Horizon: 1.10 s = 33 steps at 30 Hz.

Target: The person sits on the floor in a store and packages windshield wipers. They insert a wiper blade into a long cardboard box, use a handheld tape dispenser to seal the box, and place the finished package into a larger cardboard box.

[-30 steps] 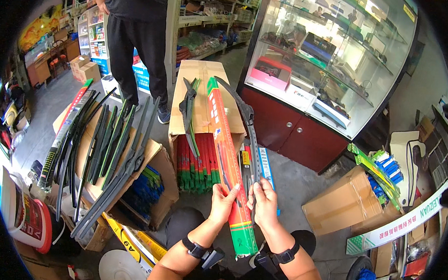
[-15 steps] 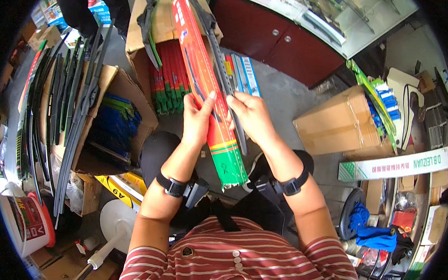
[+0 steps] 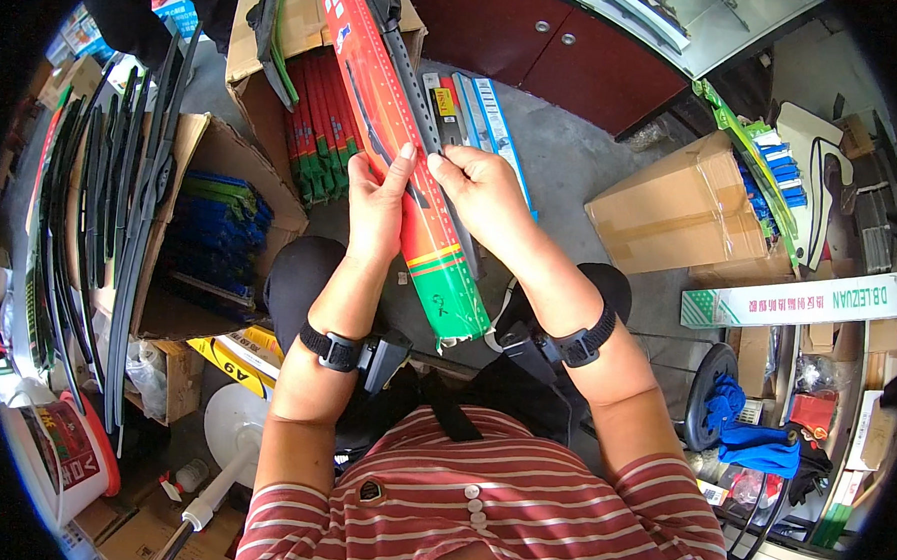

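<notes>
A long red sleeve pack with a green end (image 3: 448, 295) stands slanted in front of my body, its far end past the top edge. My left hand (image 3: 379, 202) is wrapped round its left side, thumb lying across the front. Along the pack's right side runs a black wiper blade (image 3: 409, 78). My right hand (image 3: 485, 187) is closed on the blade, thumb and forefinger pinched against it close to the pack's edge. The fingertips behind the pack are hidden, and I cannot tell how much of the blade is inside.
Beyond my hands a carton (image 3: 324, 29) holds several red-green packs (image 3: 319, 139). To the left, loose wiper blades (image 3: 142, 187) lean by a carton of blue packs (image 3: 215, 230). A taped carton (image 3: 662, 209) stands right. A dark red cabinet (image 3: 500, 27) closes off the far side.
The view has shifted slightly, so the surroundings sit higher in it. Both hands keep their hold on the pack and the wiper blade, with little other movement.
</notes>
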Motion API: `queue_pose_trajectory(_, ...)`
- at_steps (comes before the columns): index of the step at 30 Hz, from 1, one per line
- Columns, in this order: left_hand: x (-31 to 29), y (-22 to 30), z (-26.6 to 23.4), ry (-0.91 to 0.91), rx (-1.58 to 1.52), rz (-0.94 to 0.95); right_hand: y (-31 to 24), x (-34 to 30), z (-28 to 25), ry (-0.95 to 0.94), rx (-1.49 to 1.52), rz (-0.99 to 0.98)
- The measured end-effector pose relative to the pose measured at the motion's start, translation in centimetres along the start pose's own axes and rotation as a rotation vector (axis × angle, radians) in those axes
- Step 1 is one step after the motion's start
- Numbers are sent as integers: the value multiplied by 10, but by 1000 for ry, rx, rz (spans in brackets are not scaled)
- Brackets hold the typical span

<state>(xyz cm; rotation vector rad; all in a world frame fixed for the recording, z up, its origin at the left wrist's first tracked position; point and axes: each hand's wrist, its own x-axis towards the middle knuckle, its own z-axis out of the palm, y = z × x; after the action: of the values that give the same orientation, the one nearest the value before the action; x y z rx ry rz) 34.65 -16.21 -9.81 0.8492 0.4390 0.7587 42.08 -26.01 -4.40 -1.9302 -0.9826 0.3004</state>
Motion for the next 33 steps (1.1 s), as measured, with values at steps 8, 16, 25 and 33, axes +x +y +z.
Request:
queue_pose_trajectory(8, -1, 3, 1, 1, -8, -15, 3, -2, 5, 54, -75, -74)
queue_pose_trajectory(16, -2, 3, -1, 20, 8, -19, -3, -4, 9, 65, -49, -90)
queue_pose_trajectory(25, -1, 3, 3, 11, -37, -26, 13, -2, 8, 4, 86, 44)
queue_pose_trajectory(33, 6, 28, 5, -112, -30, -185, 2, -28, -56, -41, 967, 147)
